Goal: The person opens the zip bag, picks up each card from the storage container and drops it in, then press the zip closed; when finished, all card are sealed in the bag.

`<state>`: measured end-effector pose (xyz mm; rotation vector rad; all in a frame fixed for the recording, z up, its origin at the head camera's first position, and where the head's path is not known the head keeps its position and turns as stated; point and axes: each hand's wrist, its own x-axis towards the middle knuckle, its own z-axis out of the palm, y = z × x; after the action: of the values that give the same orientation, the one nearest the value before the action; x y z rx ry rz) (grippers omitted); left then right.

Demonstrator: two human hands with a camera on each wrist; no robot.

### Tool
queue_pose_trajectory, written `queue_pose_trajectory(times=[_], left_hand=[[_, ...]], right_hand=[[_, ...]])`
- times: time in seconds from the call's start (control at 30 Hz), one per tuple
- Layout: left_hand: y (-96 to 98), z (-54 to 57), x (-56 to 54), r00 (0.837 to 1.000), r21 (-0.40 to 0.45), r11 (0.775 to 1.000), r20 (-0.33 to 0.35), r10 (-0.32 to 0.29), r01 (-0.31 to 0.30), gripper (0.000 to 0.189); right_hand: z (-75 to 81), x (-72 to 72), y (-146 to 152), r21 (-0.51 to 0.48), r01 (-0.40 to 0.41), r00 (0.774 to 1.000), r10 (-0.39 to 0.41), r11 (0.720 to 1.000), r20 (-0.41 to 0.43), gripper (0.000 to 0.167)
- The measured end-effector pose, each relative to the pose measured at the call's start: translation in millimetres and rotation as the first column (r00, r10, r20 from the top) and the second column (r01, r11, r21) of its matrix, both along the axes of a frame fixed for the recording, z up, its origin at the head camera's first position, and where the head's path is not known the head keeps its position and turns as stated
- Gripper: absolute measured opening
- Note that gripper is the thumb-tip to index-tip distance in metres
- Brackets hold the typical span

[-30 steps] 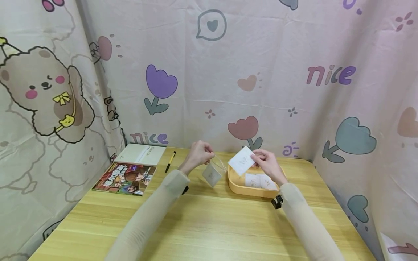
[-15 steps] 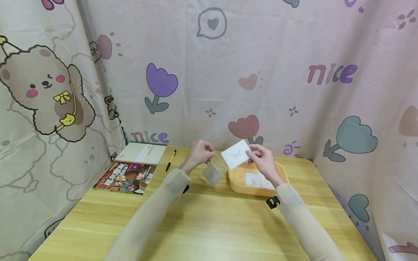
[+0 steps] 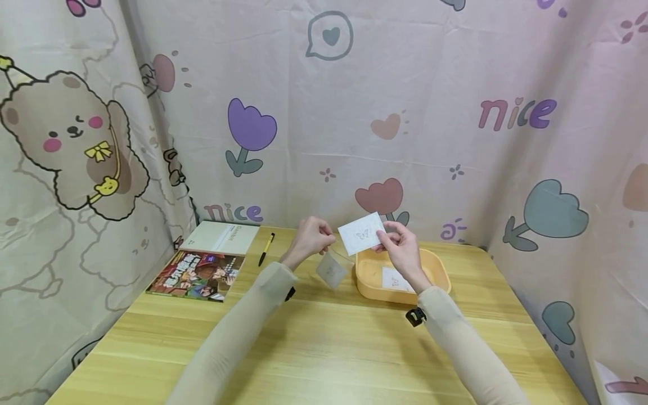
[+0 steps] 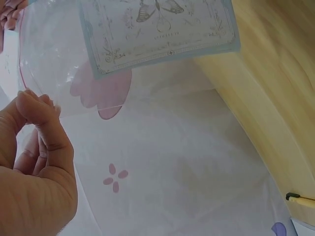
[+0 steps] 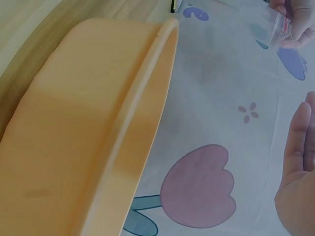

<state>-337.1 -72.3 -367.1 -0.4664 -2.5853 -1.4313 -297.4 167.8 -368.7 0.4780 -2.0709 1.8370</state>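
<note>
My left hand [image 3: 311, 236] pinches the top of a clear zip bag [image 4: 47, 54] with a red seal line. Inside the bag hangs a butterfly-printed card [image 3: 331, 271], also large in the left wrist view. My right hand [image 3: 402, 250] holds a white card with a line drawing [image 3: 361, 234] between thumb and fingers, just right of the bag's mouth and above it. Below that hand stands a yellow-orange tray [image 3: 395, 296], with a white printed card [image 3: 395, 279] lying in it. The right wrist view shows the tray's side, while the held card is out of sight there.
A comic-style book [image 3: 197, 277] and a pale notebook [image 3: 220, 237] lie at the table's left, with a yellow and black pen [image 3: 266, 249] beside them. A patterned curtain [image 3: 324, 112] hangs behind the wooden table [image 3: 324, 349].
My right hand has carried its card leftward, from over the tray toward the bag's mouth, and turned it flatter. The left hand stays nearly in place with the bag.
</note>
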Motion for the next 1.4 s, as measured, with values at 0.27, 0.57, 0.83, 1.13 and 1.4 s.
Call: queue_pose_trajectory(times=[0.27, 0.57, 0.83, 1.13, 1.4], left_hand=[[-1.8, -0.2, 1.9, 1.000, -0.014, 1.000, 0.017, 0.002, -0.002, 0.005], [-0.1, 0.9, 2.0, 1.000, -0.027, 1.000, 0.020, 0.012, -0.011, 0.007], [0.2, 1.1, 2.6, 1.000, -0.020, 1.000, 0.015, 0.018, -0.017, 0.008], [3.3, 3.4, 2.3, 0.999, -0.008, 1.000, 0.041, 0.001, -0.001, 0.007], [4.6, 3.0, 1.2, 0.999, -0.017, 1.000, 0.042, -0.001, 0.002, 0.007]], right_hand=[[-1.7, 1.3, -6, 0.008, 0.017, 1.000, -0.017, 1.000, -0.023, 0.029], [-4.0, 5.0, -11, 0.169, 0.038, 0.989, -0.013, 0.985, -0.147, 0.027], [-3.6, 6.8, -10, 0.213, 0.039, 0.983, 0.002, 0.976, -0.186, 0.024], [-0.8, 10.2, -19, 0.296, -0.002, 0.997, 0.024, 0.955, -0.072, 0.024], [-28.9, -15.6, -17, 0.354, 0.000, 0.999, 0.015, 0.935, -0.040, 0.024]])
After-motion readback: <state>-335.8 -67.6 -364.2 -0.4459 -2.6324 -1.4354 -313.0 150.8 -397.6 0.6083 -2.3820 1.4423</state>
